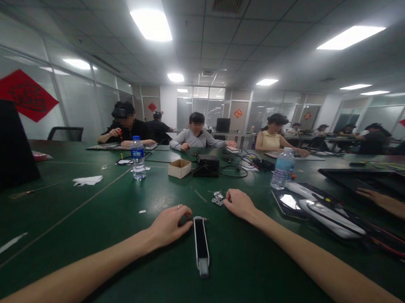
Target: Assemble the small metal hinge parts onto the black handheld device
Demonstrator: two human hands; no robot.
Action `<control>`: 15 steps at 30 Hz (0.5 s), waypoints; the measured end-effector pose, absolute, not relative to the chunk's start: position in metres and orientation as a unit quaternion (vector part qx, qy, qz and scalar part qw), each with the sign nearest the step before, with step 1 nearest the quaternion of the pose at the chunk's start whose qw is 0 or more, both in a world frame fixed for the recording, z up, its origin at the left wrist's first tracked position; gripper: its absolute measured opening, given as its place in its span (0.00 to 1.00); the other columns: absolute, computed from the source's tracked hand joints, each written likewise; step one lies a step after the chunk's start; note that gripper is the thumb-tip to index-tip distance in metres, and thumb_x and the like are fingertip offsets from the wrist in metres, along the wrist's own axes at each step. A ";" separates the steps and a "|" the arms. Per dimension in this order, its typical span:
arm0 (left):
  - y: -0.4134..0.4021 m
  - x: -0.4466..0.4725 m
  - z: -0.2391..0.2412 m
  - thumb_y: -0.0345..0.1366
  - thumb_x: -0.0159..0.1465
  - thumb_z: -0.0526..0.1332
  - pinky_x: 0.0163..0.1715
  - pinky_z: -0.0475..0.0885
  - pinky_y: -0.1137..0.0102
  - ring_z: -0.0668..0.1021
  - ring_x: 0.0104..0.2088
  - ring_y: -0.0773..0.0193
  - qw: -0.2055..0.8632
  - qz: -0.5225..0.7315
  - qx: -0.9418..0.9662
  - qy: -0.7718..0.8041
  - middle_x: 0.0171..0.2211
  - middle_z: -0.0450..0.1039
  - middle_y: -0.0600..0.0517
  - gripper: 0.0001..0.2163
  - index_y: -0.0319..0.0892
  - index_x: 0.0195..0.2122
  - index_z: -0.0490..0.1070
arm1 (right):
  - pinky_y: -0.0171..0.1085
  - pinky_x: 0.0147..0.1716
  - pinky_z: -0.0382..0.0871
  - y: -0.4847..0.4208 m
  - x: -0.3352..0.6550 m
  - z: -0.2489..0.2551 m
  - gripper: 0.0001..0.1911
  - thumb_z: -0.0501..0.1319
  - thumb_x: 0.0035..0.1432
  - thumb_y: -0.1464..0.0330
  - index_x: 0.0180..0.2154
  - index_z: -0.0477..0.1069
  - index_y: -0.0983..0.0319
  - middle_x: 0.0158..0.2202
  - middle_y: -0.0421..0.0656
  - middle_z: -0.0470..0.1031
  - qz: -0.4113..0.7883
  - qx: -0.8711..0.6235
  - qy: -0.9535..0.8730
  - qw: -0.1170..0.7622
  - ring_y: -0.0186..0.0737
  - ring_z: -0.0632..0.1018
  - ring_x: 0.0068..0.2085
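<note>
A slim device [201,246] with a white rim and a long black face, shaped like a scanner pen, lies lengthwise on the green table. Beside its far end rests my left hand [171,224], thumb and forefinger curved with a gap between them; whether they touch the rim I cannot tell. A tiny metal piece [205,219] sticks out at that end's right side. Farther forward, my right hand [239,203] is closed, its curled fingertips at a small heap of silvery metal parts [217,198]. What those fingers hold, if anything, is hidden.
Beyond the hands stand a small wooden box [179,168], a black power unit [206,165] with tangled cables, and water bottles [137,159] on both sides. White-and-black devices [331,215] lie right, near another person's hand [386,202]. Several people sit across the table.
</note>
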State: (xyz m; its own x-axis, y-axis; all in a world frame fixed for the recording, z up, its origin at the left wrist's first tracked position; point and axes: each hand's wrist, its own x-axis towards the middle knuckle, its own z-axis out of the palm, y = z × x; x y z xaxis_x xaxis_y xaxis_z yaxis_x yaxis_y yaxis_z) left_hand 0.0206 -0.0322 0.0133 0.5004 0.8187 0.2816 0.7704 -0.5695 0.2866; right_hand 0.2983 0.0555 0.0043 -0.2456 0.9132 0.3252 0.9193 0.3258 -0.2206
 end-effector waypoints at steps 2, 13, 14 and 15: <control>-0.034 0.021 0.014 0.38 0.66 0.58 0.37 0.71 0.67 0.76 0.36 0.60 0.047 0.210 0.862 0.459 0.40 0.74 0.50 0.09 0.43 0.45 0.70 | 0.35 0.32 0.63 0.048 0.293 0.007 0.04 0.58 0.57 0.70 0.31 0.68 0.63 0.32 0.45 0.73 -0.031 -0.543 -0.803 0.242 0.40 0.73 0.35; -0.039 0.026 0.009 0.32 0.67 0.56 0.39 0.69 0.69 0.75 0.38 0.62 0.013 0.259 0.910 0.322 0.38 0.74 0.51 0.04 0.43 0.42 0.68 | 0.37 0.35 0.65 -0.015 0.249 0.011 0.03 0.54 0.63 0.73 0.37 0.66 0.63 0.32 0.45 0.72 -0.072 -0.101 -0.941 0.316 0.39 0.70 0.33; -0.039 0.025 0.008 0.32 0.67 0.56 0.39 0.69 0.69 0.75 0.37 0.62 0.008 0.255 0.916 0.310 0.38 0.74 0.51 0.04 0.43 0.42 0.69 | 0.37 0.35 0.65 -0.017 0.247 0.011 0.04 0.53 0.64 0.73 0.37 0.66 0.63 0.32 0.46 0.72 -0.073 -0.094 -0.942 0.314 0.39 0.70 0.33; -0.038 0.025 0.007 0.32 0.68 0.56 0.38 0.69 0.70 0.75 0.37 0.63 0.004 0.254 0.920 0.300 0.38 0.74 0.51 0.04 0.43 0.41 0.69 | 0.37 0.35 0.65 -0.018 0.246 0.011 0.04 0.53 0.64 0.73 0.37 0.66 0.63 0.32 0.45 0.72 -0.077 -0.090 -0.942 0.314 0.39 0.70 0.33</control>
State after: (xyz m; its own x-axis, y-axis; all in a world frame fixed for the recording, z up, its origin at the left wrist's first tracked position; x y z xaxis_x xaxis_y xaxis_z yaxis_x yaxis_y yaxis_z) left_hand 0.0245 -0.0381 0.0068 0.6911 0.5540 0.4641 0.5505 -0.8196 0.1587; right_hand 0.2457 -0.0179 0.0107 -0.7859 0.1223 0.6061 0.2186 0.9719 0.0873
